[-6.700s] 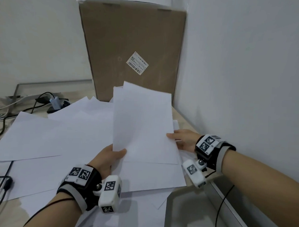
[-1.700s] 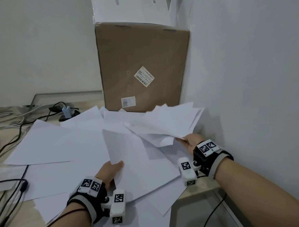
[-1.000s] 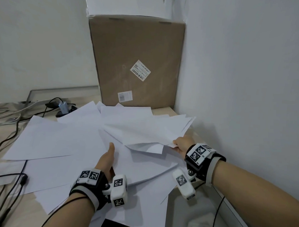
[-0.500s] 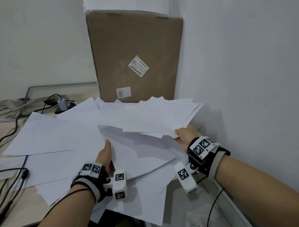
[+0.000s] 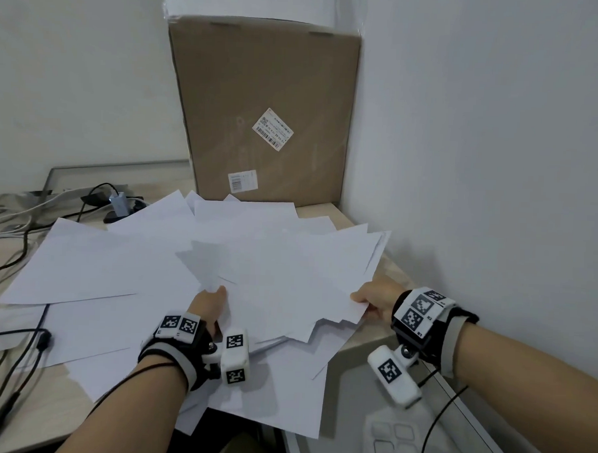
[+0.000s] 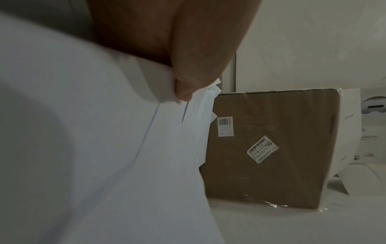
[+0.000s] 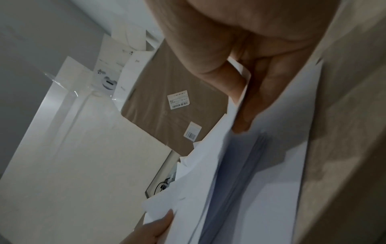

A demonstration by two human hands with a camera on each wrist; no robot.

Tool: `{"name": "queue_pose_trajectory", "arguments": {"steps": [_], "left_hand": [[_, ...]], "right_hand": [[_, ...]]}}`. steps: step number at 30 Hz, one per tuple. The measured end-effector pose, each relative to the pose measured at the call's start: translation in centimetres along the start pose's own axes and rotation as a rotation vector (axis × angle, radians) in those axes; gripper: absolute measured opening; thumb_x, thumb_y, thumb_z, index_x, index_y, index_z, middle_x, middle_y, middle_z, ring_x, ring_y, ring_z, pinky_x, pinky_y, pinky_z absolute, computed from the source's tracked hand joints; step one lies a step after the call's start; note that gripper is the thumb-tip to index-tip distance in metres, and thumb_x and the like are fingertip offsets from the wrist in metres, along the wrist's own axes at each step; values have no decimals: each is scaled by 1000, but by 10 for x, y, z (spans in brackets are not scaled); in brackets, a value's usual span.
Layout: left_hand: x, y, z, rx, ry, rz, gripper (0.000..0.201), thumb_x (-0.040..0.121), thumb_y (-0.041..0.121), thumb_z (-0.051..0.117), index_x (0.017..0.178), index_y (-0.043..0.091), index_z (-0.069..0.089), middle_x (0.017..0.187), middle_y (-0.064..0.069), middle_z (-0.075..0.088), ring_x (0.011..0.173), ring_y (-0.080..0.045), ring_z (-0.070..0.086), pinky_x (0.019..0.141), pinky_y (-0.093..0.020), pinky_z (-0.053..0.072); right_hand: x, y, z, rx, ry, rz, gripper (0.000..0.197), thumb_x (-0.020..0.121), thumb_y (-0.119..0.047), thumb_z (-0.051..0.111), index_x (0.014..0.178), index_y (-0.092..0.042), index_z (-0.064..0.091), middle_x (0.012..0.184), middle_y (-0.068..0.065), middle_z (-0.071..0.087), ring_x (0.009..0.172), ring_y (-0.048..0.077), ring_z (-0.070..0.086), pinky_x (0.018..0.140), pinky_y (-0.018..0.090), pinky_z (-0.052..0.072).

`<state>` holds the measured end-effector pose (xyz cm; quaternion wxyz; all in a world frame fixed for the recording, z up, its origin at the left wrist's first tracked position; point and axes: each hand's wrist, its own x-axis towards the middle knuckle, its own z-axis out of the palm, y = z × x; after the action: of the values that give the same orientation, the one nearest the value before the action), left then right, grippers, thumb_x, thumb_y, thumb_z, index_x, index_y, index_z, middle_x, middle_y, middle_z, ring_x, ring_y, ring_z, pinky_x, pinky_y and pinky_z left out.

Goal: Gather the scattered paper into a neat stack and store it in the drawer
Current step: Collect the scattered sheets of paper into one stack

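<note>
A loose, uneven bundle of white paper sheets (image 5: 289, 270) is held just above the desk between both hands. My left hand (image 5: 217, 296) pinches its near left corner, thumb on top; in the left wrist view the thumb (image 6: 188, 82) presses the sheets (image 6: 104, 148). My right hand (image 5: 361, 299) pinches the bundle's right corner, and the right wrist view shows its fingers (image 7: 256, 92) under the fanned paper edges (image 7: 240, 181). More scattered sheets (image 5: 83, 265) lie flat on the desk to the left and under the bundle. The open grey drawer (image 5: 348, 399) sits below my right wrist.
A tall cardboard box (image 5: 268, 115) stands at the back against the right wall (image 5: 482, 165), with a white box (image 5: 245, 1) on top. Cables (image 5: 16, 234) and an adapter (image 5: 119, 201) lie at the left. Several sheets overhang the desk's near edge (image 5: 265, 413).
My right hand brought its fanned bundle down and leftward over the sheet by my left hand. My left hand, flat half a second ago, now pinches the bundle's near corner.
</note>
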<state>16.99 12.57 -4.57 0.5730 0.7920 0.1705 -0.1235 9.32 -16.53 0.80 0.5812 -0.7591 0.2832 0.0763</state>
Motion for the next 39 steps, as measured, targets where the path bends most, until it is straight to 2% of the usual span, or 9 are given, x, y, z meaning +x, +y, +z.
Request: {"name": "queue_pose_trajectory", "arguments": {"steps": [2,7,12,15,19,26,30,34,39], "left_hand": [[1,0,-2,42,-7,8,31,100,26,41,90,0,53,104,-27,60,97,-38,58,92,-42,47],[3,1,-9,66,-71,5,38,101,27,44,103,-9,57,96,-22,54,91,-31,52,85,-38,41],[22,-8,-13,35,-109,-41,48,94,36,56,113,-9,56,112,-28,63,105,-44,61,99,-55,45],[15,-3,-12,-28,-128,-29,51,92,41,59,113,-6,57,101,-23,65,94,-38,63,91,-50,49],[6,2,-12,-66,-87,-36,68,92,60,46,113,-4,55,111,-21,65,96,-37,65,91,-48,51],[-12,10,-6,-156,-128,-68,83,79,79,42,105,2,62,91,-20,68,84,-38,67,75,-44,55],[-22,9,-5,215,-51,41,60,87,44,64,117,-8,55,78,-15,59,58,-29,56,44,-28,45],[-18,4,-5,237,-39,119,45,88,32,66,113,-5,60,111,-24,66,102,-42,64,89,-48,51],[-19,6,-7,225,-112,116,26,91,31,64,87,5,60,78,-9,65,67,-24,61,56,-28,47]], "right_hand": [[4,-4,-12,-44,109,-74,30,91,1,52,119,8,54,117,22,62,107,38,60,91,47,52],[13,-17,-39,68,364,-281,26,91,-1,48,112,4,62,106,19,65,97,35,62,87,42,51],[18,-38,-47,252,474,-348,27,93,-3,46,115,1,62,105,11,65,93,27,60,83,32,50],[21,-50,-46,337,420,-333,18,94,-2,47,103,0,61,97,10,63,88,22,54,66,21,48],[27,-47,-32,270,311,-292,28,95,-4,51,121,3,58,112,13,62,100,30,60,88,38,49],[41,-1,19,46,137,-197,28,88,-4,60,116,3,63,117,18,66,105,34,63,93,48,52],[40,6,31,-29,-139,-70,20,86,-5,66,105,-1,62,102,16,68,90,32,67,78,40,57],[50,-1,19,-33,-100,-41,20,89,-25,66,86,-6,62,79,12,66,51,18,53,40,21,42],[65,-5,4,169,-53,33,11,84,-14,71,80,-6,63,80,12,67,64,23,61,50,27,51]]}}
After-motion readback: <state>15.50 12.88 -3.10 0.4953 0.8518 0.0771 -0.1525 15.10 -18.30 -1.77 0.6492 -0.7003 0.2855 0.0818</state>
